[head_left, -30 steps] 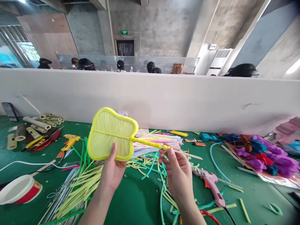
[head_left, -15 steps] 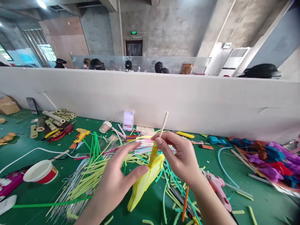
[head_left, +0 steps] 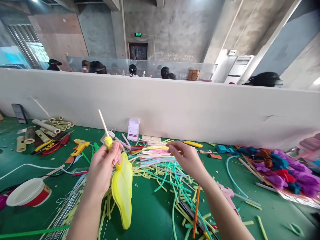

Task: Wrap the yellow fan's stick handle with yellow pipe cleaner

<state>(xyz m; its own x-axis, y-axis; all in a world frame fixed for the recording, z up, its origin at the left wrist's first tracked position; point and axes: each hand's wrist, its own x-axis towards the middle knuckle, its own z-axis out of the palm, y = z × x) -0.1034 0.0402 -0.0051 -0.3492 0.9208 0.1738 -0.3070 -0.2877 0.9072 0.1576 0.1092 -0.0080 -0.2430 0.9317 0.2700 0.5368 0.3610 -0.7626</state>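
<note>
My left hand [head_left: 103, 166] is closed round the yellow-wrapped handle of a small yellow fan [head_left: 123, 188]. The fan's blade hangs downward, edge-on to me, and its bare wooden stick [head_left: 103, 122] points up and left above my fist. My right hand [head_left: 186, 158] reaches out over the pile of coloured pipe cleaners [head_left: 156, 156] on the green table [head_left: 147, 213]. Its fingers are curled in a pinch above the pink and yellow strands; what they hold, if anything, I cannot make out.
A pink glue gun [head_left: 228, 195] lies right of my right arm and a yellow glue gun [head_left: 78, 146] at left. Bamboo tubes [head_left: 47, 128], a paper bowl [head_left: 27, 192], fluffy purple and blue pieces [head_left: 282, 166] and a white partition [head_left: 175, 106] ring the work area. People sit beyond it.
The fan passed from my right hand to my left, which now grips its handle with the blade hanging down. My right hand let go and reached toward the pipe cleaners.
</note>
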